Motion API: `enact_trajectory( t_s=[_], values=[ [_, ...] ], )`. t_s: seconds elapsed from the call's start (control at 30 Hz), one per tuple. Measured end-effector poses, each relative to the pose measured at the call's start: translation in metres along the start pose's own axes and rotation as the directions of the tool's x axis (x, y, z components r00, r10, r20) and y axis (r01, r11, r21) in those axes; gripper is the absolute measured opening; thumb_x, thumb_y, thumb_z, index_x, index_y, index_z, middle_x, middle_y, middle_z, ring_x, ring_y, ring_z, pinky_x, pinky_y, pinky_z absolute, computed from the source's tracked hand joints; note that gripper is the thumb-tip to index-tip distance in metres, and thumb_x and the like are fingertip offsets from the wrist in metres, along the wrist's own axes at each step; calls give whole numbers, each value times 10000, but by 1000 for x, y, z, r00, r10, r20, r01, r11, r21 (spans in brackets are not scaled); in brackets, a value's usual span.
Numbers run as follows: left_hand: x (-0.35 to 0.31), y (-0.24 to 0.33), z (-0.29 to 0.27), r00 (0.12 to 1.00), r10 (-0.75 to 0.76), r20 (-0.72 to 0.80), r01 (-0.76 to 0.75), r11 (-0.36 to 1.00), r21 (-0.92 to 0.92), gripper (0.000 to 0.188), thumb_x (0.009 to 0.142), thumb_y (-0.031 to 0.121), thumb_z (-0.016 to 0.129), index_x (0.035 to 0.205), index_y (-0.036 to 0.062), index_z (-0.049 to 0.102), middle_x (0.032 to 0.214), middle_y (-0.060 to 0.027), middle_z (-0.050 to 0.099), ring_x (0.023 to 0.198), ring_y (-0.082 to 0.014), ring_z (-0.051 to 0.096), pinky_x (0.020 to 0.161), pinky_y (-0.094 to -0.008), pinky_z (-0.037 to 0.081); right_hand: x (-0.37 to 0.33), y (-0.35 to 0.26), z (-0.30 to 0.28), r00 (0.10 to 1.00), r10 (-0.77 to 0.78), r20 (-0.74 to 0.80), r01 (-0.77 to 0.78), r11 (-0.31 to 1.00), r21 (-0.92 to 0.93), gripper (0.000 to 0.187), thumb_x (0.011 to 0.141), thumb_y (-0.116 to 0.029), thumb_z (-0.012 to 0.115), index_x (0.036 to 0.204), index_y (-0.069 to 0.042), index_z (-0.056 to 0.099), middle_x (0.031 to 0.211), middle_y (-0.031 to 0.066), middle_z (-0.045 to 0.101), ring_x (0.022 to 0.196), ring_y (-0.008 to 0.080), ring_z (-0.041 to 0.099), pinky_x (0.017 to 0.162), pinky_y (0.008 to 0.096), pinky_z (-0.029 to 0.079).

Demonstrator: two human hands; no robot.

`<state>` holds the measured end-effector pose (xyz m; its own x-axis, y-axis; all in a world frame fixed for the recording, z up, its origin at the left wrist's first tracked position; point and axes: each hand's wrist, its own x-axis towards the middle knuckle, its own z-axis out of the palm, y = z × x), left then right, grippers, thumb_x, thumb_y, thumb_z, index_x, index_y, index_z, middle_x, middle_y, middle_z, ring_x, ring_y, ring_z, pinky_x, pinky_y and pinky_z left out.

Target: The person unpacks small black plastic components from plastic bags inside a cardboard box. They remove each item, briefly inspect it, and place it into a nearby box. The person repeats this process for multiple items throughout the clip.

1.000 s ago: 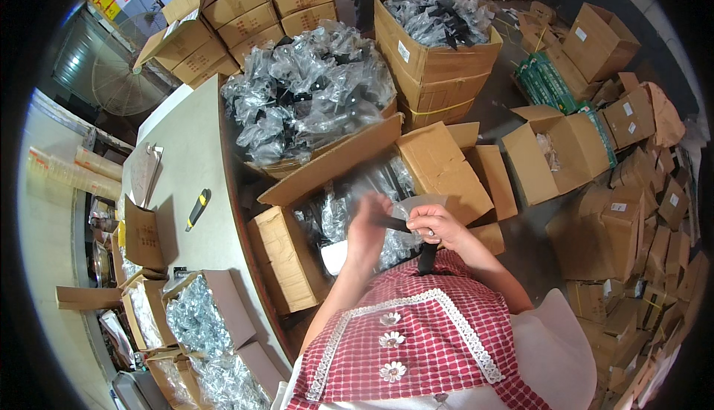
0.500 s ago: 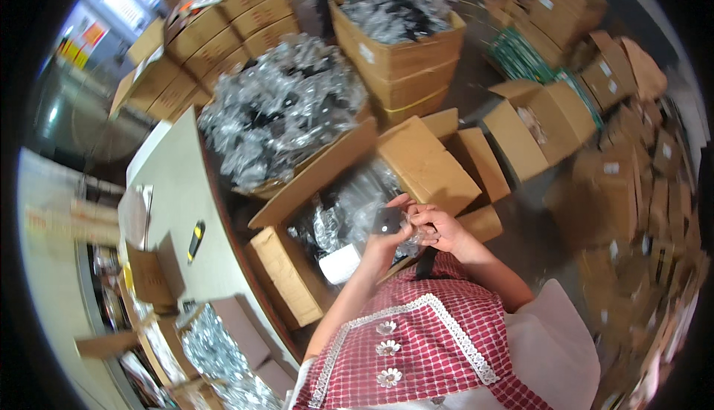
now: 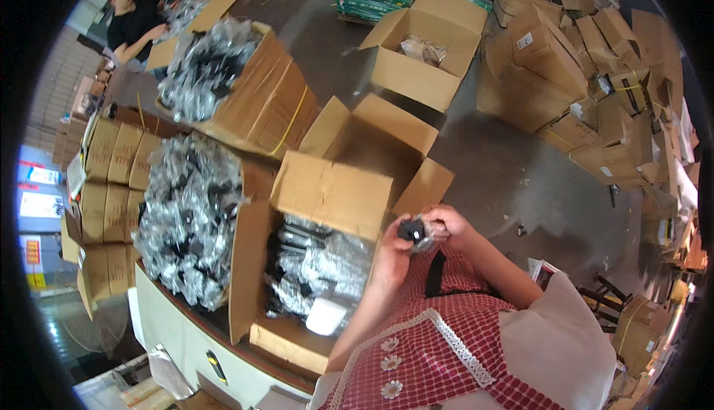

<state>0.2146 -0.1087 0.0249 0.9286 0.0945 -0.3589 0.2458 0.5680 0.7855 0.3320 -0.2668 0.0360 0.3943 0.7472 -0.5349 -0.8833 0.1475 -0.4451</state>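
Note:
Close in front of my apron, my left hand grips a small black part partly wrapped in clear plastic. My right hand has its fingers closed on the clear plastic bag at the part's right side. Just left of my hands stands an open carton with several plastic-bagged dark pieces inside. A white block-like item lies on them, beside my left forearm. The exact kind of the black part cannot be made out.
A heap of bagged black parts lies left of the carton, and a taller full carton stands behind it. An empty-looking open carton adjoins. A yellow-black utility knife rests on the table. A person works at far left.
My view has swung to the right, so the cartons and table sit further left and a person has come into view. The black part has turned in my hands, which stay closed on it.

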Motion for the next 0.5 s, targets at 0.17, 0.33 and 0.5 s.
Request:
enact_trajectory(
  t_s=[0.17, 0.33, 0.5],
  values=[
    [85, -51, 22, 932, -244, -267, 199, 962, -186, 534, 794, -143, 538, 1300, 23, 581, 1250, -94, 618, 1186, -230, 586, 995, -334, 493, 58, -23, -72, 984, -131, -123, 94, 959, -268, 98, 901, -123, 665, 839, -47, 659, 607, -33, 508, 486, 44, 419, 439, 237, 287],
    [207, -115, 7, 795, -32, -605, 90, 994, 65, 436, 839, -145, 549, 1218, 53, 632, 1132, -56, 652, 1016, -180, 624, 845, -300, 519, 142, -55, -183, 887, -354, -297, 83, 754, -652, 139, 928, -163, 680, 838, -59, 663, 638, -30, 527, 500, 51, 441, 463, 243, 322],
    [347, -219, -101, 596, -21, -803, 137, 988, 76, 416, 815, -144, 507, 1135, 65, 672, 1050, -23, 662, 934, -153, 617, 787, -286, 503, 151, -95, -281, 804, -151, -575, -36, 953, -301, 134, 922, -168, 685, 840, -66, 656, 645, -34, 517, 540, 62, 465, 439, 256, 319]
  ],
)
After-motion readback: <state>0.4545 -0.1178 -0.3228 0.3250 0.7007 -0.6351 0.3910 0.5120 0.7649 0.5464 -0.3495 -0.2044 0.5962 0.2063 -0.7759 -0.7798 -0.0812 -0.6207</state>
